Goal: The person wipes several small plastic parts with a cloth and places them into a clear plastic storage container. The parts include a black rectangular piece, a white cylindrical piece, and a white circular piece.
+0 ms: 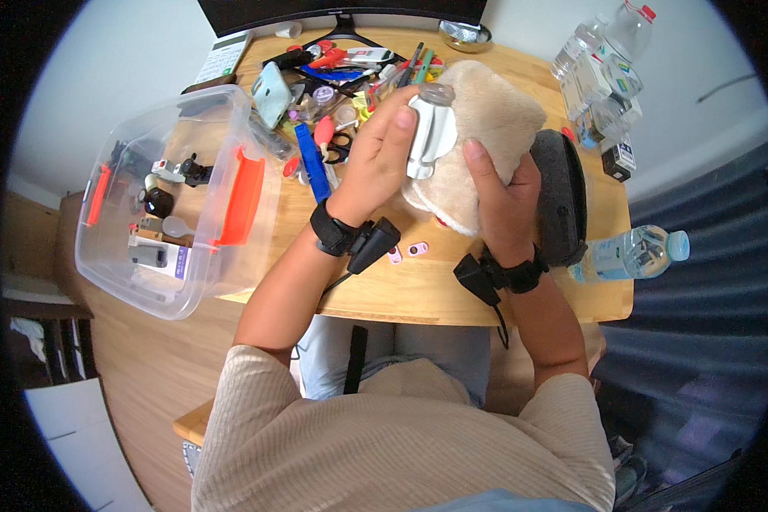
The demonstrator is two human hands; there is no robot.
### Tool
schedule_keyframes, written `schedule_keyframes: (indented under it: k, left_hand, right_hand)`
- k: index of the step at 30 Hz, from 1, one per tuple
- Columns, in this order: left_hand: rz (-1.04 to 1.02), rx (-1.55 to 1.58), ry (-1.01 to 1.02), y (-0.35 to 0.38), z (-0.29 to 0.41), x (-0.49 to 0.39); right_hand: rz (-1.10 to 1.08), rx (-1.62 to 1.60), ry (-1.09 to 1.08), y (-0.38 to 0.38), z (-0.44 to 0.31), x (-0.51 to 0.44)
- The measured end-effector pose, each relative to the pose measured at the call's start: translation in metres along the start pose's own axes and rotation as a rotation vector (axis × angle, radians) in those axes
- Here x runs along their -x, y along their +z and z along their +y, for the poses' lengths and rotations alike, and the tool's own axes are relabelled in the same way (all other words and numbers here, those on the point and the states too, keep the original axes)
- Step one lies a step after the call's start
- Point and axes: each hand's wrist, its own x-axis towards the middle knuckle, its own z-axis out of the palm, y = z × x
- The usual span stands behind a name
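My left hand (381,144) grips a white plastic object (430,137) with a clear, rounded cap at its top; what it is exactly I cannot tell. Against it, my right hand (505,192) holds a beige plush cloth (493,109), thumb on the near face and the other fingers mostly hidden behind. The cloth touches or lies just behind the white object. Both are held up over the wooden table. Below them lie two small pink pieces (418,248). Each wrist wears a black strap with a black device.
A clear plastic bin (166,297) with orange handles holds assorted items at left. Several small objects, including scissors (339,148) and a blue strip (312,163), crowd the table's back. A dark grey case (558,198) and a water bottle (640,253) lie at right, below more bottles (621,32).
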Motion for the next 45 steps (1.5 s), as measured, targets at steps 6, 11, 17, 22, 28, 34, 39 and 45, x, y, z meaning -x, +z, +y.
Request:
schedule_keyframes:
  k: [6,11,17,22,28,34,39,45]
  left_hand:
    - [0.103,-0.05,-0.064,0.003,-0.004,0.003]
    - [0.161,-0.009,-0.018,0.004,-0.01,0.005]
    - [0.162,0.072,-0.119,-0.004,-0.014,-0.002]
    - [0.228,0.219,-0.243,0.0,-0.012,-0.006]
    - [0.172,0.251,-0.282,0.0,-0.009,-0.005]
    - [0.056,-0.029,-0.008,0.007,-0.008,0.003]
    - [0.135,-0.099,0.026,0.009,-0.008,0.002]
    - [0.162,-0.09,-0.095,0.005,-0.008,0.002]
  right_hand:
    - [-0.138,0.04,0.043,0.004,-0.008,0.001]
    - [-0.165,0.044,0.032,0.002,-0.002,0.002]
    - [-0.223,0.249,-0.194,0.004,0.017,-0.003]
    - [-0.182,0.235,-0.168,-0.004,0.006,-0.001]
    - [0.079,-0.084,0.009,-0.006,-0.006,-0.002]
    - [0.021,0.044,0.02,0.001,-0.008,0.0]
    - [-0.068,0.056,0.043,0.004,-0.006,0.0]
    - [-0.128,0.098,-0.023,0.007,0.0,0.001]
